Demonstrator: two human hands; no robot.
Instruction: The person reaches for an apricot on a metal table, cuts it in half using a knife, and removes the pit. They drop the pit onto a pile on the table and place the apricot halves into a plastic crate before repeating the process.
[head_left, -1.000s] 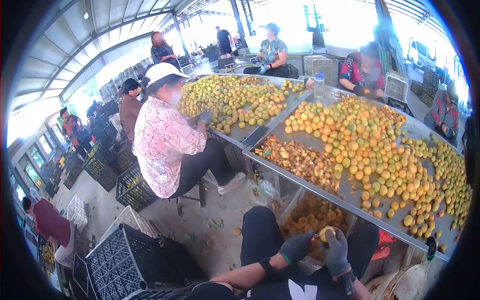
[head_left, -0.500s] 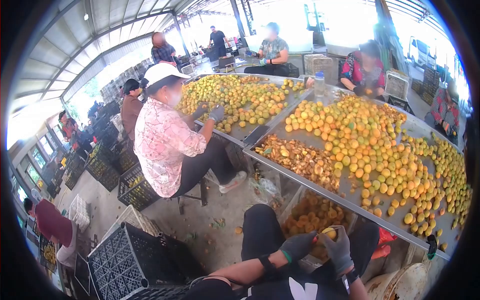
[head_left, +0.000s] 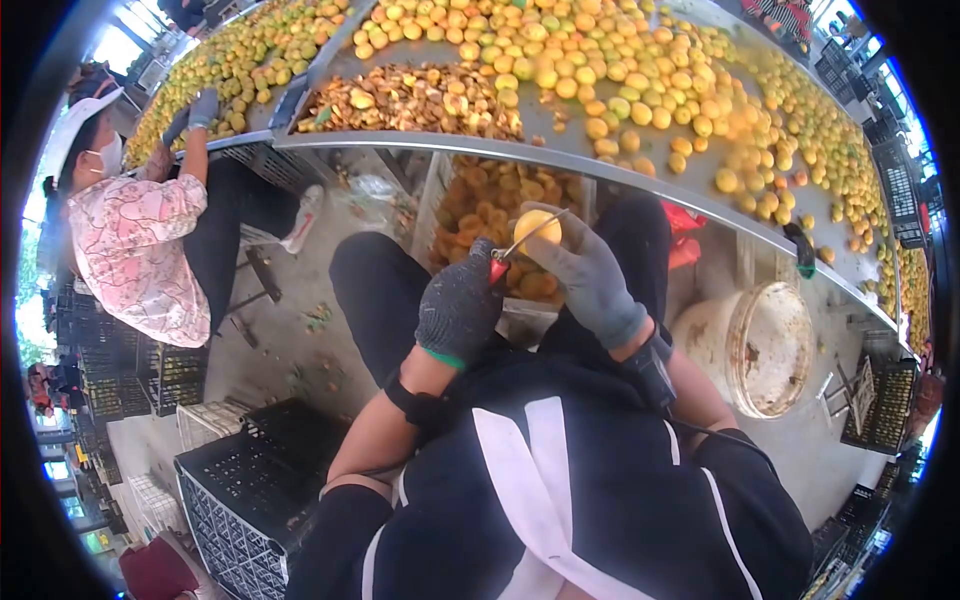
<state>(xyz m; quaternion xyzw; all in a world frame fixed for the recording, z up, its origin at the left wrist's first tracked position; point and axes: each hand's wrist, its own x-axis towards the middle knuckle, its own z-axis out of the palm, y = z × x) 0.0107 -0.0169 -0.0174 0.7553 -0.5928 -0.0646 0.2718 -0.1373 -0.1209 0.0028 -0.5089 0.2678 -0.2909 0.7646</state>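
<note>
My left hand (head_left: 460,305), in a dark glove with a green cuff, is closed round the red handle of a small knife (head_left: 498,268). The thin blade lies across a yellow-orange fruit (head_left: 538,230). My right hand (head_left: 590,272), in a grey glove, grips that fruit between thumb and fingers. Both hands are over my lap, close together. Just beyond them, between my knees, a crate (head_left: 435,205) holds orange fruit pieces (head_left: 490,200). Above it runs the metal edge of the sorting table (head_left: 400,143), with cut pieces (head_left: 420,100) and whole fruit (head_left: 640,80) on top.
A co-worker (head_left: 140,240) in a pink patterned shirt sits at the left, hands at the table fruit. A black crate (head_left: 270,470) stands at lower left. To the right is a dirty white bucket (head_left: 750,348). Red plastic (head_left: 683,235) hangs under the table.
The view has tilted down and turned, so my hands and lap appear higher and larger. The knife blade now shows against the fruit. Both hands keep their holds.
</note>
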